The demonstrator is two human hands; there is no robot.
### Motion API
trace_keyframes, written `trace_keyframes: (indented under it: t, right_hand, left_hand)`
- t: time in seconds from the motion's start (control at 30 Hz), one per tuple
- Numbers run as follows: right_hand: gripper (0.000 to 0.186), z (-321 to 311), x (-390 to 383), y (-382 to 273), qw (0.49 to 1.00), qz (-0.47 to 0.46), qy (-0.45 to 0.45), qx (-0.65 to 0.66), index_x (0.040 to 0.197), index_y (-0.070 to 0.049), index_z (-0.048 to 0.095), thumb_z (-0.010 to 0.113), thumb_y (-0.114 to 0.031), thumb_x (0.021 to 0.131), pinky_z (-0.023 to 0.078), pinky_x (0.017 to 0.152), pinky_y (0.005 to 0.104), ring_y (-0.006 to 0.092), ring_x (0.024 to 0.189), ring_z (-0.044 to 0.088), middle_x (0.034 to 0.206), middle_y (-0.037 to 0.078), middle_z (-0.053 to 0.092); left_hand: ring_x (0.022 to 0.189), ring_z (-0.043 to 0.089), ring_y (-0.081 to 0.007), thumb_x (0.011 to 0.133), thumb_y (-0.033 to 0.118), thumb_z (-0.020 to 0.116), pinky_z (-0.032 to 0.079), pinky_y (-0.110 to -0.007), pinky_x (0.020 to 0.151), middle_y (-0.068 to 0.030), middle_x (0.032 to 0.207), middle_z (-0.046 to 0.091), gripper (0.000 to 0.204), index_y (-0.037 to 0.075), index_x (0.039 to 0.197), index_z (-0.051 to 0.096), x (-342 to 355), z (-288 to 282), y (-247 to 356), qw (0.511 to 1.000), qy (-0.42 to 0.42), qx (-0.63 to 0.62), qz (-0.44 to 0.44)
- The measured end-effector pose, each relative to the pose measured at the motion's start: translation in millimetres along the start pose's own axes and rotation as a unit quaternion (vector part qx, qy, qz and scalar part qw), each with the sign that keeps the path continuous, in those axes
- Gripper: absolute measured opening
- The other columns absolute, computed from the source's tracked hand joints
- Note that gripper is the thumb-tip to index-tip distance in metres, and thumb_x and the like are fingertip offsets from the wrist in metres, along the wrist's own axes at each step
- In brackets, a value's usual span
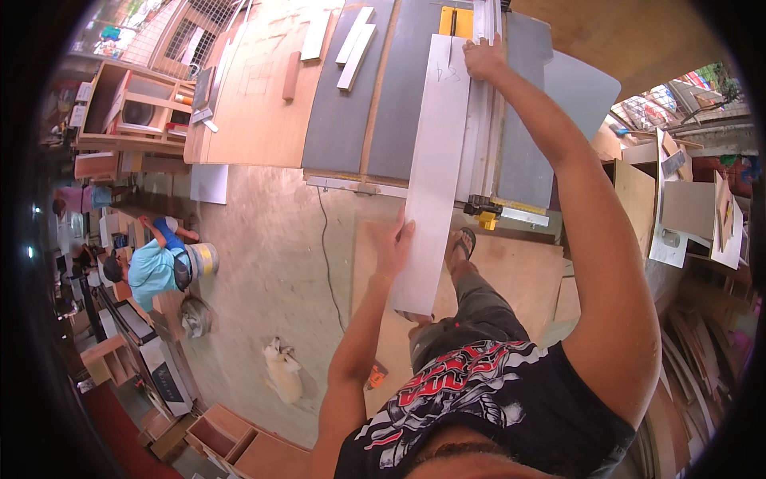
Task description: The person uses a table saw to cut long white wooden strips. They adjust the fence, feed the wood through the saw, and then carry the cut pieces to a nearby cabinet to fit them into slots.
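Note:
A long white board (435,152) with handwritten marks lies lengthwise on a table saw (383,96), overhanging its near edge beside the metal fence (483,136). My left hand (399,243) grips the board's left edge low down, beyond the table. At the far end, my right hand (483,57) rests with bent, spread fingers on the board's right edge, against the fence. Just beyond it is a yellow insert (451,17) with a dark slot.
Wood offcuts (355,56) lie on the saw's left side. A person in light blue (152,271) sits on a bucket to my left. A white dog (283,371) lies on the floor near a black cord (327,255). Stacked panels (690,215) stand at right.

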State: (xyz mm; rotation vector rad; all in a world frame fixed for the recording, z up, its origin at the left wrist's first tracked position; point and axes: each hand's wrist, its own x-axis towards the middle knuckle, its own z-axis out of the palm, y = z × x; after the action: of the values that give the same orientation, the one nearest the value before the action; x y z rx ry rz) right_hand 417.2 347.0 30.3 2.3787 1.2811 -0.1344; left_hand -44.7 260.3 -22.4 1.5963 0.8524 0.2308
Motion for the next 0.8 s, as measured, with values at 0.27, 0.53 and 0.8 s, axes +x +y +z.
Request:
trace_keyframes:
  t: [0.27,0.53,0.8]
  right_hand:
    - [0.049,-2.5,22.4,10.3,1.0,-0.009,0.009,0.002,0.145,-0.01,0.051,0.045,-0.016,0.096,0.014,0.12,0.0666,0.0285,0.145,0.039,0.158,0.004,0.043]
    - [0.053,-1.2,41.4,14.2,0.998,-0.002,-0.008,-0.06,0.154,-0.016,0.039,0.04,-0.017,0.101,0.019,0.12,0.064,0.0266,0.146,0.038,0.161,0.0,0.037]
    - [0.035,19.5,70.4,29.0,0.997,0.002,0.058,0.058,0.121,-0.011,0.066,0.054,-0.021,0.09,0.024,0.116,0.06,0.0297,0.127,0.058,0.123,0.013,0.07]
  left_hand:
    - [0.098,0.056,-0.007,0.105,0.027,0.055,0.047,-0.024,0.089,-0.0048,0.111,0.068,0.055,0.003,0.153,0.04,21.6,1.2,9.3,1.0,-0.003,0.015,-0.004]
    - [0.116,0.055,-0.0094,0.105,0.021,0.053,0.044,-0.026,0.101,-0.0103,0.134,0.063,0.054,0.004,0.154,0.038,38.4,3.3,11.1,0.999,-0.008,-0.025,-0.025]
    - [0.11,0.06,-0.0133,0.105,0.023,0.054,0.046,-0.029,0.099,-0.0138,0.128,0.066,0.054,0.008,0.154,0.039,55.3,7.1,19.0,1.0,0.007,-0.024,0.008]
